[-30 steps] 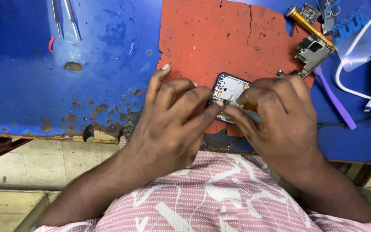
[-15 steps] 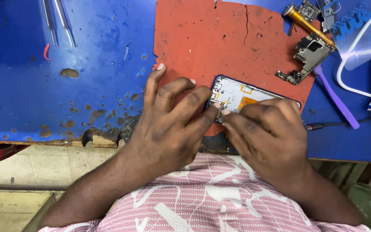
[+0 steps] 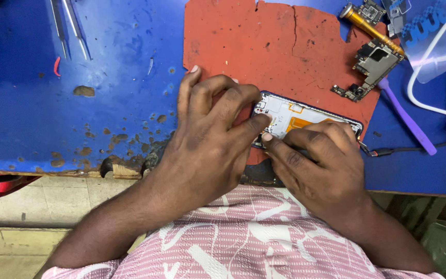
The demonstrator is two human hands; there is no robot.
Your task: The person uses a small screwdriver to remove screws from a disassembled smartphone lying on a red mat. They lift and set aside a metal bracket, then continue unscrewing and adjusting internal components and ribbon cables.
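An opened phone frame with white insides and orange flex strips lies on a worn red mat near the bench's front edge. My left hand rests over its left end, fingers pressing down on the frame's corner. My right hand covers the phone's lower right side, its index fingertip meeting the left fingertips at the frame's lower edge. Whether a small part sits between the fingertips is hidden.
A phone circuit board and a brass-coloured tool lie at the mat's far right. A purple plastic pry tool, a white cable and a black cable lie right. Tweezers lie far left on the scratched blue bench.
The phone frame has shifted from under my hands to lie flatter and more exposed on the mat. My right hand has slid down and right; both index fingertips now meet at its lower edge.
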